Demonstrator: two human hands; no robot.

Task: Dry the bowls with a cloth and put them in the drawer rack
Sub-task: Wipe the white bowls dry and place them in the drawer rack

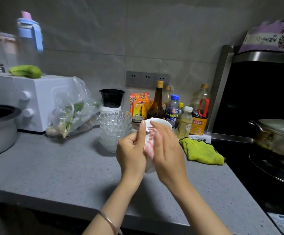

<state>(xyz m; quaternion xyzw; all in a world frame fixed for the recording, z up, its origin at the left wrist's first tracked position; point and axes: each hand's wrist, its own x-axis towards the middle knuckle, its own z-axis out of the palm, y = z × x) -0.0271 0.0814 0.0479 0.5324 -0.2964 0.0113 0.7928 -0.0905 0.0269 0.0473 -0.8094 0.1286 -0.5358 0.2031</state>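
Nearest to us, above the grey desk (61, 167), we are holding the white bowl (161, 123) between both hands, its mouth facing up and away from us. Our left hand (131, 150) is gripping it from the left, fingers curled round its wall and the thumb lying up along the rim. Our right hand (168, 150) is pressing the pink-and-white cloth (149, 145) against the bowl, fingers bent over the fabric and one fingertip hooking over the rim. The thumb is hidden, so we are only guessing that it is pinching the cloth.

To dry well, we are wanting the left hand to turn the bowl while the right sweeps the cloth round the inside, then over the outer wall and foot. A wet glaze is likely slippery, so we are better off working low over the desk.

Just behind the left hand, the stack of clear glass bowls (115, 129) is waiting, close enough to knock. A green cloth (200, 150) is lying to the right, and sauce bottles (156, 102) are standing farther back by the wall. The drawer rack is not showing.
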